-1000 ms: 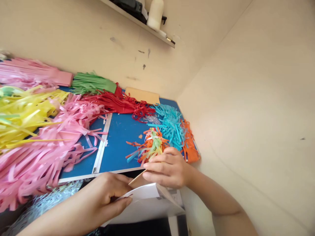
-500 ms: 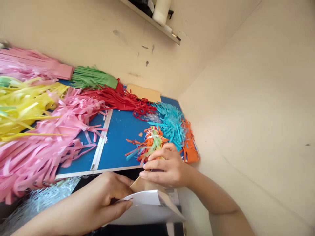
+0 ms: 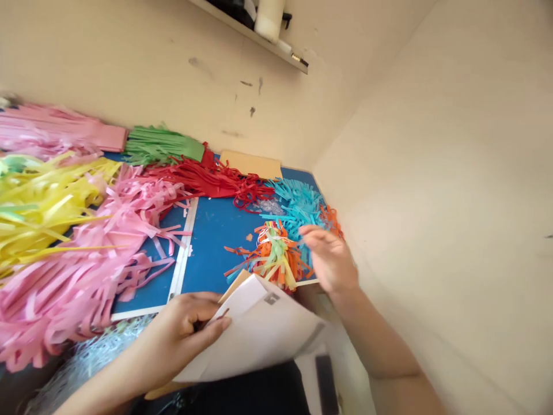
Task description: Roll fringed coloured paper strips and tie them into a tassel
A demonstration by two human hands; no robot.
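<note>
A white paper sheet [image 3: 259,328] with a tan piece [image 3: 237,283] behind its upper edge is pinched in my left hand [image 3: 184,337], over my lap. My right hand [image 3: 330,259] is raised beside the blue table's right edge, touching nothing I can see, its fingers bent and slightly blurred. Just left of it, on the table, lies a multicoloured tassel bundle [image 3: 276,251] of orange, green, yellow and white strips. Light-blue fringed strips [image 3: 298,202] lie behind my right hand, with orange strips [image 3: 332,218] at their right.
The blue table [image 3: 211,230] also bears pink [image 3: 103,248], yellow [image 3: 38,202], green [image 3: 162,144] and red fringes [image 3: 203,176], and a tan sheet [image 3: 250,165] near the wall. Pale shredded strips [image 3: 95,357] lie below its front edge. A shelf [image 3: 259,41] holds a white bottle [image 3: 269,20].
My right hand has come off the paper and moved up and right. The white sheet now stands more upright, facing me, still in my left hand. More of the tassel bundle shows.
</note>
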